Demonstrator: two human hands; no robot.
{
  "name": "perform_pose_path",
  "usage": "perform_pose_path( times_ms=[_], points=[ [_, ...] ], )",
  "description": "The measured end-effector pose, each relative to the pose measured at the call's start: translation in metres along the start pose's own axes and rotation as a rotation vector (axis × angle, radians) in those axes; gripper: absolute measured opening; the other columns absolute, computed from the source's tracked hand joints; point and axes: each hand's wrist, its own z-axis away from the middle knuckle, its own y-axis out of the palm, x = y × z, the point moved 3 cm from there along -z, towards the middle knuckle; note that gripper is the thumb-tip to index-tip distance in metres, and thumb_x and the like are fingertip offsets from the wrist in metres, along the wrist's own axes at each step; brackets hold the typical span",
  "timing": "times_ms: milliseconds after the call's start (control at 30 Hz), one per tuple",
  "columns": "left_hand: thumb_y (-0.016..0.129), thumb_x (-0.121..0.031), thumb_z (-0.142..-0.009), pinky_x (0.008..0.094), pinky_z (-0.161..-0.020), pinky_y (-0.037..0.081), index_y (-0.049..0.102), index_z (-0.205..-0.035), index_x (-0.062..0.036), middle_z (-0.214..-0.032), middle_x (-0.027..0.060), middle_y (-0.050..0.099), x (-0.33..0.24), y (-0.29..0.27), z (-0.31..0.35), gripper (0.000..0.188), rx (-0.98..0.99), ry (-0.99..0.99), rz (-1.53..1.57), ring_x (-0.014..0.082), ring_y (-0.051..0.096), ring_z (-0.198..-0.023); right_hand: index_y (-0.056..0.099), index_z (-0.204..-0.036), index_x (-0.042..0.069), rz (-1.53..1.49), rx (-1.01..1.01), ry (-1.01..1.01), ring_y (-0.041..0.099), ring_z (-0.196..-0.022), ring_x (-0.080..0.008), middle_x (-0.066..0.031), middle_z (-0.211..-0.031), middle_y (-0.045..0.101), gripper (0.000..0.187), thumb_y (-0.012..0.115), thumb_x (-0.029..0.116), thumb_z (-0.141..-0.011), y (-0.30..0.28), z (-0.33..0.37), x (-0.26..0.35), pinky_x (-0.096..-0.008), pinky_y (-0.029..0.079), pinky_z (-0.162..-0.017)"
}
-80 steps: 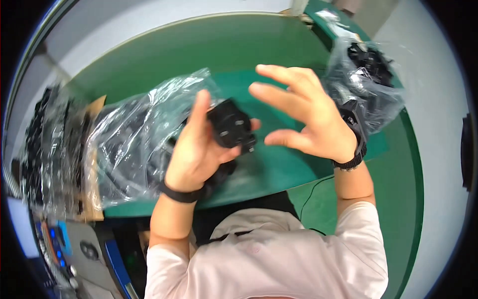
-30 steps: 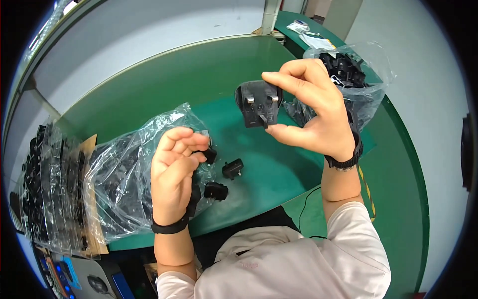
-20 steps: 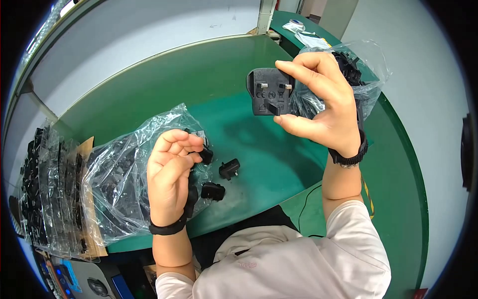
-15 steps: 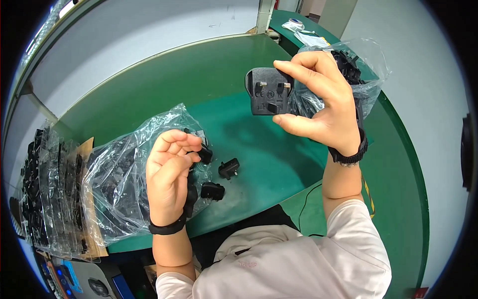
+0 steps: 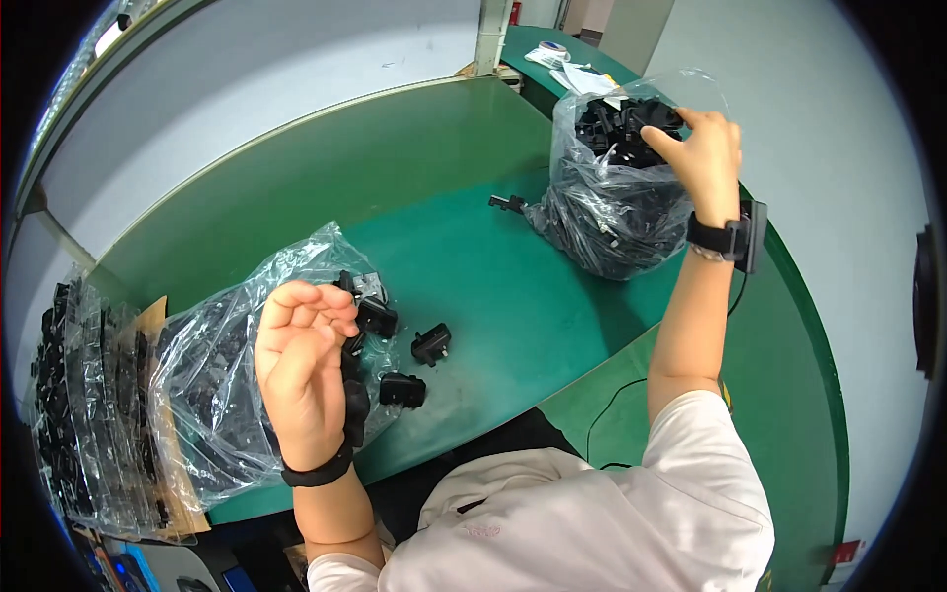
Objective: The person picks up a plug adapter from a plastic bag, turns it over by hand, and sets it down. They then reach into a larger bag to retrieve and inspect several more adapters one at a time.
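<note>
Your left hand hovers over the left plastic bag, fingers loosely curled, nothing seen in them; keep it clear of the black plugs on the green mat. Your right hand is at the filled bag, thumb and fingers apart around black pieces. I cannot tell whether they grip one; avoid snagging the plastic.

The right hand is no longer holding the black plug adapter up above the counter; it is now reaching to the mouth of the clear bag, the adapter becoming indistinguishable among black pieces there; a small black part is now showing beside the bag.
</note>
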Motion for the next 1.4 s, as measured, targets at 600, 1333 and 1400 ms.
perform_pose_path(
  times_ms=[600, 1333, 1400],
  points=[
    [0.049, -0.007, -0.084, 0.0353, -0.079, 0.031, 0.051, -0.105, -0.0014, -0.095, 0.0123, 0.050, -0.103, 0.011, 0.067, 0.022, 0.077, 0.665, -0.090, 0.0211, 0.041, -0.087, 0.051, -0.129, 0.010, -1.165, 0.974, -1.091, 0.042, -0.122, -0.0355, -0.0197, -0.136, 0.041, 0.065, 0.074, 0.018, -0.068, 0.038, 0.173, 0.211, -0.0416, 0.038, -0.099],
    [0.077, -0.007, -0.058, 0.0432, -0.087, 0.047, 0.041, -0.129, -0.0077, -0.120, 0.0199, 0.052, 0.036, -0.066, 0.024, 0.080, -0.019, -0.187, -1.825, 0.0383, 0.054, -0.106, 0.048, -0.128, 0.016, -1.040, 0.771, -1.155, 0.045, -0.117, -0.0412, -0.0220, -0.135, 0.041, 0.070, 0.074, 0.043, -0.068, 0.088, 0.205, 0.229, -0.0477, 0.041, -0.095],
    [0.081, -0.004, -0.052, 0.0430, -0.088, 0.047, 0.041, -0.131, -0.0112, -0.125, 0.0206, 0.049, 0.037, -0.066, 0.022, 0.088, -0.016, -0.243, -1.811, 0.0391, 0.053, -0.107, 0.050, -0.125, 0.016, -1.145, 0.794, -1.124, 0.041, -0.120, -0.0405, -0.0208, -0.139, 0.036, 0.063, 0.073, 0.037, -0.070, 0.080, 0.210, 0.218, -0.0480, 0.039, -0.096]
  ],
)
